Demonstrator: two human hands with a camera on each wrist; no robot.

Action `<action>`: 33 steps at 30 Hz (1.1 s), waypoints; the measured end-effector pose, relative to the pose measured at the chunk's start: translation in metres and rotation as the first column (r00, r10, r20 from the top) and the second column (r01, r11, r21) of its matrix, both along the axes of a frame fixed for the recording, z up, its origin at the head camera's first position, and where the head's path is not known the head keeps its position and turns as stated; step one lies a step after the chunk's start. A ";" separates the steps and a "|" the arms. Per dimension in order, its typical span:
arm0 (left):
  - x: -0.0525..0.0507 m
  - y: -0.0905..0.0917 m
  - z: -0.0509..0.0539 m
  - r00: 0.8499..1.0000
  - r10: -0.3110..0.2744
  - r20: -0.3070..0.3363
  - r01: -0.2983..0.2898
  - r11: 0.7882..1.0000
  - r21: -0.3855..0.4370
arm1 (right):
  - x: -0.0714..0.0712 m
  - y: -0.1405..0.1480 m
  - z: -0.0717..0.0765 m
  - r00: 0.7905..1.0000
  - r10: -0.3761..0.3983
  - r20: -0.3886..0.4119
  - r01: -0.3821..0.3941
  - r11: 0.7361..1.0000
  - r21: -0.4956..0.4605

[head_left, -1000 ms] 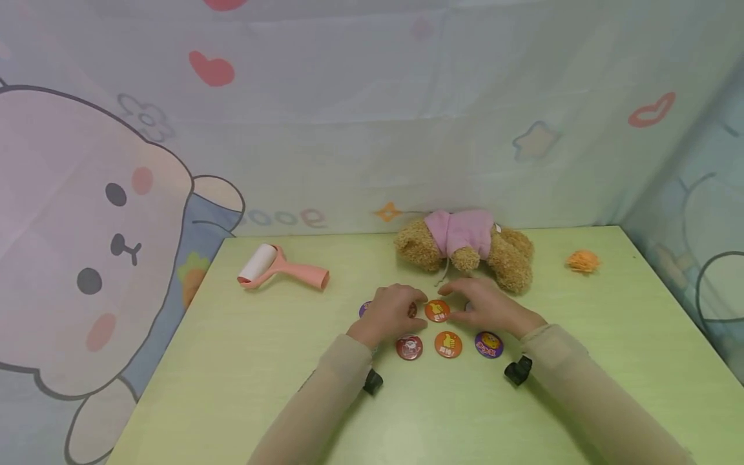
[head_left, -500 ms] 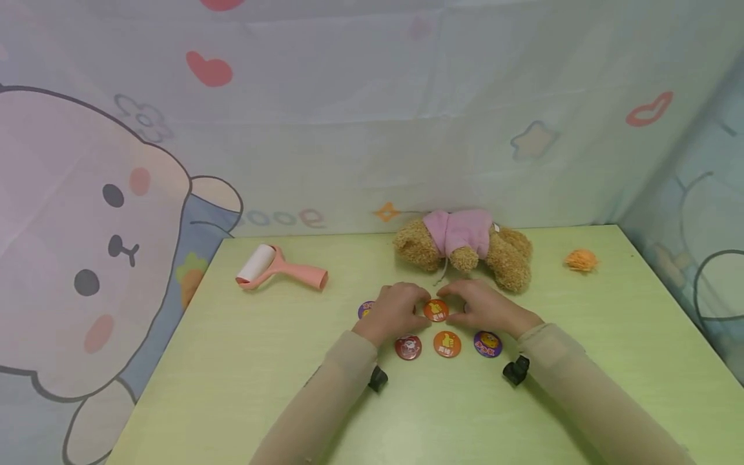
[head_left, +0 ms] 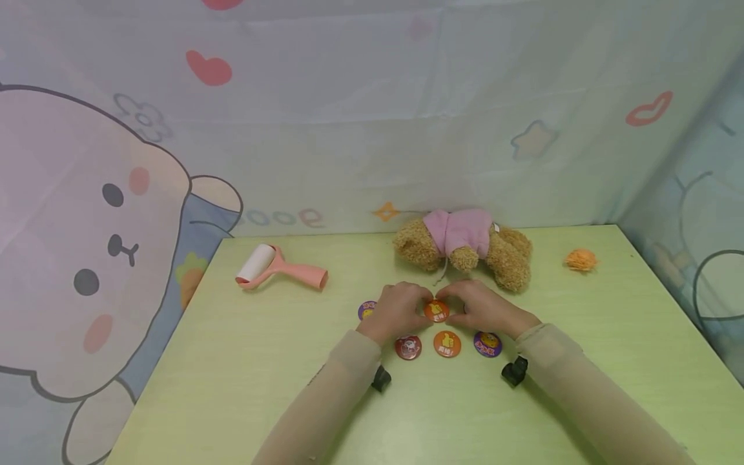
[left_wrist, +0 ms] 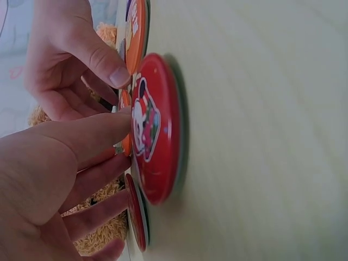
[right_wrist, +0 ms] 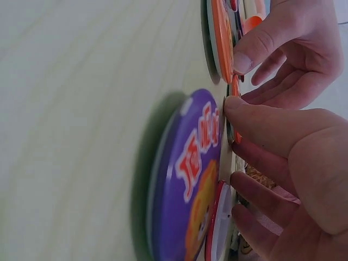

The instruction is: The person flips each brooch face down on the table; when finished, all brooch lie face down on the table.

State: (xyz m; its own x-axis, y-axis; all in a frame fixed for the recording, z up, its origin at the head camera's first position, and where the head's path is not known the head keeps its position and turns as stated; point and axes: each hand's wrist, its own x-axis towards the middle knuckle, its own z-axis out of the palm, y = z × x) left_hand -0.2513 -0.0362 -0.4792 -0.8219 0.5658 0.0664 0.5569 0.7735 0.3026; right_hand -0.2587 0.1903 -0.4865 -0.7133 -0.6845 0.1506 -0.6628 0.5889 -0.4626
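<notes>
Round badges lie in two rows on the table. In the head view, an orange badge with a thumbs-up print (head_left: 437, 312) sits in the back row between both hands. My left hand (head_left: 398, 312) grips its left edge with thumb and index finger; my right hand (head_left: 487, 309) pinches its right edge. In the front row are a red badge (head_left: 409, 347), another orange badge (head_left: 447, 344) and a purple badge (head_left: 487, 344). A second purple badge (head_left: 367, 310) shows partly left of my left hand. Beneath the right fingers lies a red-rimmed badge (right_wrist: 218, 223); another red badge (left_wrist: 137, 215) lies under the left fingers.
A brown teddy bear in a pink top (head_left: 465, 242) lies behind the hands. A pink lint roller (head_left: 285, 268) is at the back left of the table (head_left: 250, 387). An orange tuft (head_left: 581, 260) lies at the back right. A printed cloth hangs behind.
My left hand has moved slightly right, up to the back orange badge. The right hand has closed in a little on its other side. The other badges have stayed put.
</notes>
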 end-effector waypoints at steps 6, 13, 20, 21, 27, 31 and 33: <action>0.000 0.002 0.000 1.000 -0.009 -0.010 0.009 1.000 -0.012 | 0.000 -0.001 0.000 1.000 -0.006 0.008 0.006 1.000 -0.003; 0.000 0.002 -0.001 1.000 -0.016 -0.011 0.015 1.000 -0.015 | 0.001 -0.001 0.000 1.000 0.000 -0.001 0.000 1.000 0.005; 0.000 0.002 -0.003 1.000 -0.010 0.006 0.010 1.000 -0.009 | 0.001 -0.002 0.000 0.999 0.019 -0.029 -0.019 1.000 0.014; 0.000 0.002 -0.003 1.000 -0.008 0.007 0.008 1.000 -0.008 | 0.001 -0.002 0.000 0.999 0.021 -0.031 -0.021 1.000 0.014; 0.002 0.003 -0.001 1.000 0.002 0.021 -0.002 1.000 0.004 | 0.002 -0.002 -0.001 0.999 0.025 -0.034 -0.025 1.000 -0.002; 0.002 0.004 0.001 1.000 0.007 0.019 -0.007 1.000 0.007 | 0.002 -0.002 -0.002 0.999 0.025 -0.041 -0.025 1.000 -0.018; 0.002 0.004 0.002 1.000 0.008 0.015 -0.008 1.000 0.011 | 0.002 -0.002 -0.003 0.999 0.024 -0.047 -0.025 0.999 -0.025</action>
State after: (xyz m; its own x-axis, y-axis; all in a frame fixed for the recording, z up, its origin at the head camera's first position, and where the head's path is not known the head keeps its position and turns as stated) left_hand -0.2494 -0.0326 -0.4776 -0.8273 0.5586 0.0598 0.5461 0.7745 0.3194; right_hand -0.2568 0.1882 -0.4894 -0.6884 -0.6969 0.2012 -0.6979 0.5607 -0.4455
